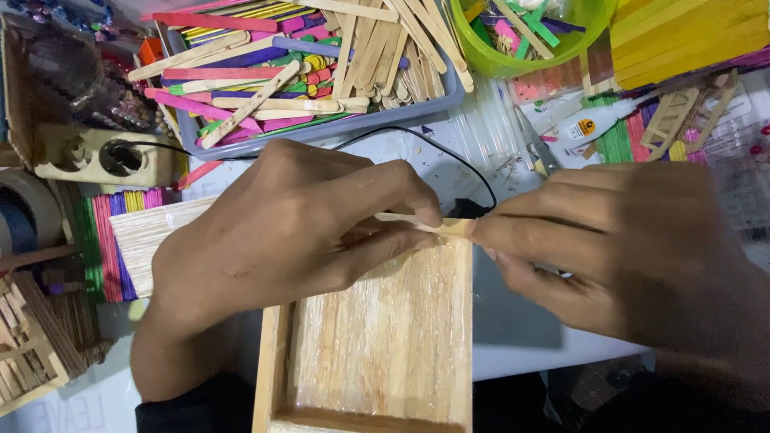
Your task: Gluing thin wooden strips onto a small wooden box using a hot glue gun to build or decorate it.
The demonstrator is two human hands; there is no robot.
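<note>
Stick (417,223) is what matters here: a thin pale wooden one, lying left to right along the far edge of the wooden box (393,337), right on its rim. My left hand (297,232) comes at it from the left, thumb and forefinger pinched on it; my right hand (626,248) meets it from the right, fingertips pressed on its right end. Both hands are on it, so neither is nearer. I see the two sets of fingertips almost touching over the box's far right corner.

The box sits near me on the white worktop (513,321), its slatted floor glossy. Just beyond the stick a black cable (449,152) curves down to a small dark object, partly hidden behind my fingers. Farther off lie a grey tray (449,96) of plain and coloured sticks, a green bowl (561,40) and a pile of yellow sticks (682,36) to the right. At the left are bundles of thin coloured sticks (108,240) and a beige socket block (96,156). Nothing lies between my hands and the stick.
</note>
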